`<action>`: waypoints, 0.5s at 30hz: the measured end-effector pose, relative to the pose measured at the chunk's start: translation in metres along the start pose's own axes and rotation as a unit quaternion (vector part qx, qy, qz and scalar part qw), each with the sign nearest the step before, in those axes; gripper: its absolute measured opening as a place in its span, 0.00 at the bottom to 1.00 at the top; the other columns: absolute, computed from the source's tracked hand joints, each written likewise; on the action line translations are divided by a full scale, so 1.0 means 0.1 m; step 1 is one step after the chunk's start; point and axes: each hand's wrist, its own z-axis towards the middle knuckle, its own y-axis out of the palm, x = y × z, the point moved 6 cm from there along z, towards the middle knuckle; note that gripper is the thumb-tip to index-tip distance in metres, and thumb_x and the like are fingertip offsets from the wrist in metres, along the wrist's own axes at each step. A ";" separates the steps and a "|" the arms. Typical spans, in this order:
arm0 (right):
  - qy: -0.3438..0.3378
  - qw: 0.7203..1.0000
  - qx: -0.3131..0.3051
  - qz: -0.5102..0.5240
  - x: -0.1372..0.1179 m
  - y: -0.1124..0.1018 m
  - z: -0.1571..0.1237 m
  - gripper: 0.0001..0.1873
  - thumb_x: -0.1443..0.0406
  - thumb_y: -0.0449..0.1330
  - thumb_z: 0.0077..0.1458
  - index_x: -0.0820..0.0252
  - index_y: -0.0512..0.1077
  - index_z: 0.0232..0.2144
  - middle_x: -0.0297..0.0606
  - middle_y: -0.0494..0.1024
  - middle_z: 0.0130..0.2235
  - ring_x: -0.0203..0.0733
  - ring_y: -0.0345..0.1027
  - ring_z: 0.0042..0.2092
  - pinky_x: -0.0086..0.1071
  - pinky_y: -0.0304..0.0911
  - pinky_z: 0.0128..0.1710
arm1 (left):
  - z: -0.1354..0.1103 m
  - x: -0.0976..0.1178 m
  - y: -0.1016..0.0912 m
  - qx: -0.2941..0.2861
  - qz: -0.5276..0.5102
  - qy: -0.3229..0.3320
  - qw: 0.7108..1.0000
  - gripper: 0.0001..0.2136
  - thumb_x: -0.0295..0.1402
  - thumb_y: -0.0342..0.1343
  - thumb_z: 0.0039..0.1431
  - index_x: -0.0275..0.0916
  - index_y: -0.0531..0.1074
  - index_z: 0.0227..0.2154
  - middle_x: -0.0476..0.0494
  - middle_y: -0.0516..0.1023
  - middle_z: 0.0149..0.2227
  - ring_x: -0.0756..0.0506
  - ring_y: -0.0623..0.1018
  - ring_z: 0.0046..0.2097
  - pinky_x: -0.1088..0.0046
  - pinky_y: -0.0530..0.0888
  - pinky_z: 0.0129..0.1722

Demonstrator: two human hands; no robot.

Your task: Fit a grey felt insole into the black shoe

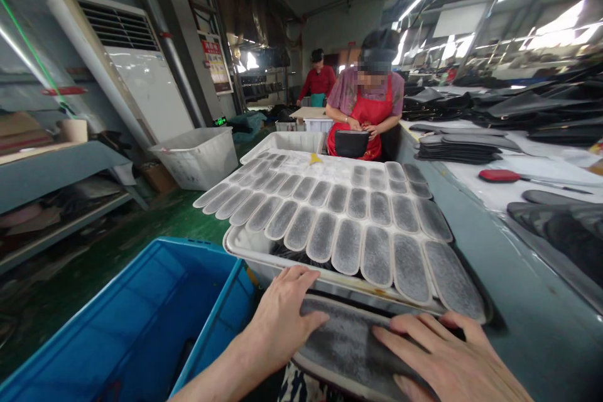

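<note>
My left hand (280, 320) lies flat with fingers stretched on the left part of a grey fuzzy sheet (346, 342) at the near edge. On the same sheet's right part rests my right hand (445, 355), fingers spread and flat. Just beyond the sheet stands a white bin (249, 250) covered by a large panel of several oval grey fuzzy pads with white rims (339, 220), laid in rows.
A blue crate (141, 320) stands at the lower left, a white tub (198, 157) further back. A person in a red apron (365, 116) handles a dark case beyond the panel; another person stands behind. Stacks of dark pieces (459, 149) and a red-handled tool (499, 176) lie on the table at right.
</note>
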 end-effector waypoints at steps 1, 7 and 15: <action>0.020 1.000 0.009 0.007 0.02 0.01 -0.01 0.17 0.69 0.53 0.47 0.48 0.72 0.39 0.28 0.79 0.36 0.44 0.73 0.35 0.45 0.53 0.39 | 0.03 -0.04 0.02 -0.023 -0.006 -0.012 1.000 0.21 0.31 0.63 0.49 0.41 0.75 0.49 0.43 0.78 0.50 0.39 0.74 0.53 0.63 0.68 0.55; 0.020 0.999 -0.037 0.006 0.06 0.06 -0.06 0.16 0.65 0.59 0.47 0.45 0.75 0.40 0.36 0.77 0.42 0.46 0.72 0.37 0.40 0.62 0.34 | 0.11 -0.14 0.03 -0.057 -0.035 -0.055 0.996 0.08 0.34 0.62 0.48 0.46 0.80 0.34 0.54 0.80 0.30 0.45 0.79 0.38 0.75 0.67 0.37; 0.035 0.998 -0.045 0.026 0.15 0.34 -0.28 0.25 0.62 0.58 0.50 0.46 0.67 0.52 0.32 0.80 0.44 0.51 0.74 0.42 0.49 0.61 0.43 | 0.13 -0.19 0.13 -0.061 -0.062 -0.104 0.991 0.06 0.34 0.60 0.42 0.45 0.73 0.27 0.57 0.69 0.24 0.49 0.72 0.31 0.76 0.60 0.30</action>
